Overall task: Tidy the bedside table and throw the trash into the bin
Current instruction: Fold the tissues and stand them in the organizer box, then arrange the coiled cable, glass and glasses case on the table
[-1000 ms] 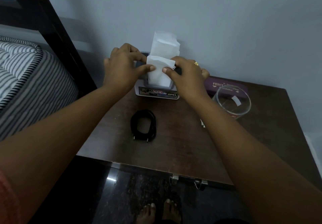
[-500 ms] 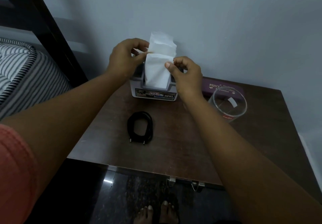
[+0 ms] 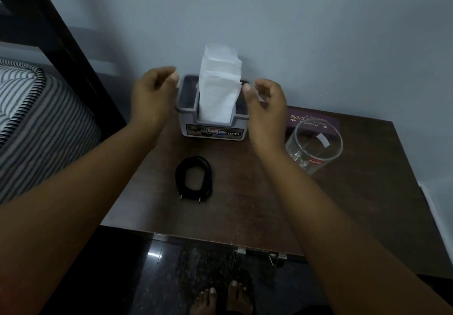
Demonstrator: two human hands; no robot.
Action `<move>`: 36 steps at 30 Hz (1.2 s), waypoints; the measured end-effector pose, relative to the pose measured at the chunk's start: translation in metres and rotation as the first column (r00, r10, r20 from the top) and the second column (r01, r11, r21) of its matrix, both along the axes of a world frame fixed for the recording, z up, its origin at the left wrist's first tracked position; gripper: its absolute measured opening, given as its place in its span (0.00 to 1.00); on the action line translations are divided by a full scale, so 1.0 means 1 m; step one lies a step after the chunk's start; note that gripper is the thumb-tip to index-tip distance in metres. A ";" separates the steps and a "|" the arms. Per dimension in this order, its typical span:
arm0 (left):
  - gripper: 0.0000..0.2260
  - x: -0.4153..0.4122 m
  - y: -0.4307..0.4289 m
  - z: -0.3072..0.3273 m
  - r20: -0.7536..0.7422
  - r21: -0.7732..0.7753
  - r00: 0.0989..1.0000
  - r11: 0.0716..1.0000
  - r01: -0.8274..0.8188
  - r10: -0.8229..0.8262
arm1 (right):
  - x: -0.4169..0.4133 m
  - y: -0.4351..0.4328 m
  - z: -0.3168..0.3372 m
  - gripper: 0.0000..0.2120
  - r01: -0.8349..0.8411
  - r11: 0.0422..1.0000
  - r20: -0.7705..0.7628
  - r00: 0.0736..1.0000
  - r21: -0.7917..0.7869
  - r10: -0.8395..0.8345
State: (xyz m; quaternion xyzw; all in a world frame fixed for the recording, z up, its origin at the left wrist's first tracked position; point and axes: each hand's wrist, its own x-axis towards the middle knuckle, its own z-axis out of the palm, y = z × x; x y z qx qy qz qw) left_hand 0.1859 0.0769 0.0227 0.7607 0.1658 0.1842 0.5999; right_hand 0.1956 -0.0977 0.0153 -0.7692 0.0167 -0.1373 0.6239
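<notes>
Between L grip (image 3: 152, 94) & R grip (image 3: 267, 103) stand napkins (image 3: 218, 89), close to both.

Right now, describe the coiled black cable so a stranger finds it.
Find the dark brown wooden bedside table. Before its grey plastic tissue holder lies the coiled black cable. Nothing else there is a flat black ring.

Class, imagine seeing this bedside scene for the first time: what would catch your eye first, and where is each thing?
The tall white tissues stand out, upright in a grey holder at the back of the dark table, by the wall. The person's left grip and right grip hover on either side, holding nothing. Nearer lies a coiled black cable, with a clear glass to the right.
</notes>
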 end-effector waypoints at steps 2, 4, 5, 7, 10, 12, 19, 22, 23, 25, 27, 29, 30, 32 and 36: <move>0.14 -0.015 0.001 -0.012 -0.044 -0.123 0.999 0.992 0.016 -0.022 | -0.012 -0.005 -0.008 0.19 -0.018 1.000 -0.123 0.992 -0.006 0.018; 0.16 -0.026 -0.006 -0.020 -0.079 -0.221 0.988 0.969 0.114 -0.134 | -0.019 -0.006 -0.017 0.22 -0.067 0.997 -0.235 0.970 -0.035 0.057; 0.17 -0.028 -0.009 -0.023 -0.087 -0.243 0.983 0.960 0.139 -0.165 | -0.021 -0.005 -0.019 0.22 -0.086 0.995 -0.265 0.961 -0.041 0.072; 0.16 -0.029 -0.016 -0.025 -0.064 -0.265 0.980 0.950 0.168 -0.191 | -0.022 -0.002 -0.020 0.22 -0.086 0.996 -0.296 0.952 -0.034 0.073; 0.14 -0.029 -0.018 -0.021 -0.036 -0.268 0.983 0.949 0.165 -0.181 | -0.023 0.004 -0.021 0.21 -0.047 0.999 -0.306 0.951 0.001 0.045; 0.13 -0.030 -0.010 -0.023 -0.066 -0.263 0.983 0.953 0.151 -0.174 | -0.026 0.010 -0.024 0.20 -0.029 0.999 -0.291 0.956 0.043 0.040; 0.13 -0.036 0.000 -0.019 -0.084 -0.300 0.983 0.945 0.132 -0.164 | -0.031 0.027 -0.024 0.21 -0.015 0.997 -0.311 0.950 0.074 0.038; 0.15 -0.052 0.009 -0.035 -0.168 -0.238 0.977 0.967 0.088 -0.131 | -0.049 0.018 -0.028 0.24 -0.011 0.999 -0.346 0.938 0.040 0.024; 0.18 -0.063 0.009 -0.040 -0.205 -0.167 0.974 0.984 0.060 -0.094 | -0.062 0.013 -0.031 0.24 -0.039 0.999 -0.336 0.941 0.018 0.042; 0.18 -0.090 0.002 -0.050 -0.238 -0.026 0.969 0.998 0.053 -0.058 | -0.095 0.002 -0.038 0.24 -0.152 0.988 -0.310 0.940 -0.005 0.143; 0.18 -0.113 -0.013 -0.056 -0.211 0.147 0.966 0.972 0.182 -0.149 | -0.123 -0.004 -0.047 0.26 -0.288 0.957 -0.294 0.916 -0.004 0.275; 0.19 -0.127 -0.025 -0.060 -0.215 0.318 0.945 0.898 0.305 -0.245 | -0.136 -0.005 -0.055 0.28 -0.370 0.929 -0.288 0.892 -0.019 0.350; 0.20 -0.130 -0.027 -0.063 -0.221 0.389 0.937 0.856 0.339 -0.271 | -0.138 -0.003 -0.057 0.28 -0.384 0.923 -0.288 0.888 -0.033 0.359; 0.20 -0.129 -0.023 -0.065 -0.231 0.451 0.933 0.820 0.353 -0.274 | -0.138 0.004 -0.058 0.29 -0.377 0.924 -0.283 0.894 -0.058 0.347; 0.22 -0.133 -0.022 -0.061 -0.225 0.419 0.947 0.854 0.308 -0.231 | -0.142 0.014 -0.058 0.32 -0.357 0.917 -0.248 0.918 -0.179 0.309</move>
